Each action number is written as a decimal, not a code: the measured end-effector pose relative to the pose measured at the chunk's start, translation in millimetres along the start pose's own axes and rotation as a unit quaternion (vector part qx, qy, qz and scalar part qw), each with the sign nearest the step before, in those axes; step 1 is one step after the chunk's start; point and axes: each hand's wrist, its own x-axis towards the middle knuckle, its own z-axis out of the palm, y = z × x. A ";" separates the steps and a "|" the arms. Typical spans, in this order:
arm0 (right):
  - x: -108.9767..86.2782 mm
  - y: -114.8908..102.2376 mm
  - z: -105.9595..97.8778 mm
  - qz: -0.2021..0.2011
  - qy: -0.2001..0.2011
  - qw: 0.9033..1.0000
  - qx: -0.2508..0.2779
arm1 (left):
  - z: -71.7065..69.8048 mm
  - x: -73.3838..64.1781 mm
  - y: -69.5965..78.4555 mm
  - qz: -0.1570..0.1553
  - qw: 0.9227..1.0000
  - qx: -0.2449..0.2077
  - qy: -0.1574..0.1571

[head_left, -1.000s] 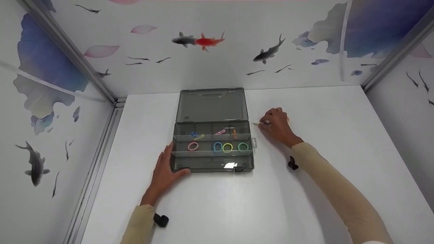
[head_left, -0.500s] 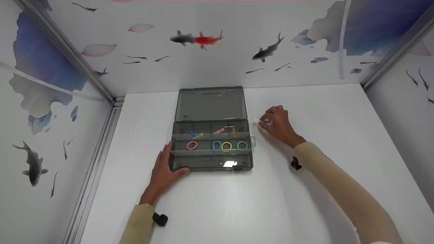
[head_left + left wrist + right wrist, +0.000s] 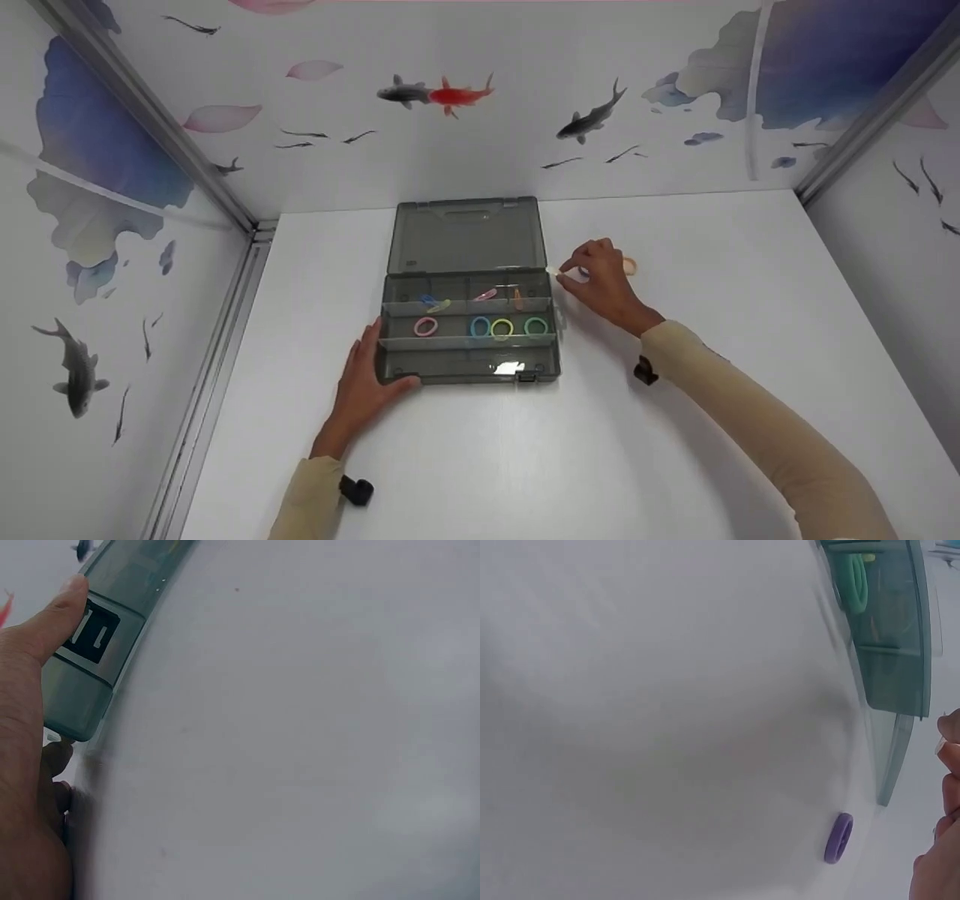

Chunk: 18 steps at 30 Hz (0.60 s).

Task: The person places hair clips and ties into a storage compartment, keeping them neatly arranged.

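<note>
A grey see-through compartment box (image 3: 465, 365) lies on the table with its lid (image 3: 469, 238) folded back. My left hand (image 3: 364, 390) rests at the box's front left corner, thumb along the front wall and fingers against the side. Beyond the right rear edge, my right hand (image 3: 606, 283) pinches a small whitish thing (image 3: 553, 271), its kind too small to tell. The middle row bears a pink hair tie (image 3: 425, 326), a blue one (image 3: 480, 327), a yellow one (image 3: 502, 328) and a green one (image 3: 535, 327). Small coloured hair clips (image 3: 486, 295) lie in the back row.
A purple hair tie (image 3: 839, 838) lies on the table by my right hand, partly hidden in the head view. An orange hair tie (image 3: 629, 265) is just right of that hand. White walls printed with fish (image 3: 589, 121) enclose the table.
My right hand has moved slightly left with the whitish thing, up to the box's right rear edge. The orange hair tie now shows more clearly behind it. The left hand stays put.
</note>
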 end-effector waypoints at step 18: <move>19.7 -36.6 21.2 -0.012 -0.042 0.999 -0.024 | 0.9 0.6 1.4 0.000 1.000 -0.003 0.004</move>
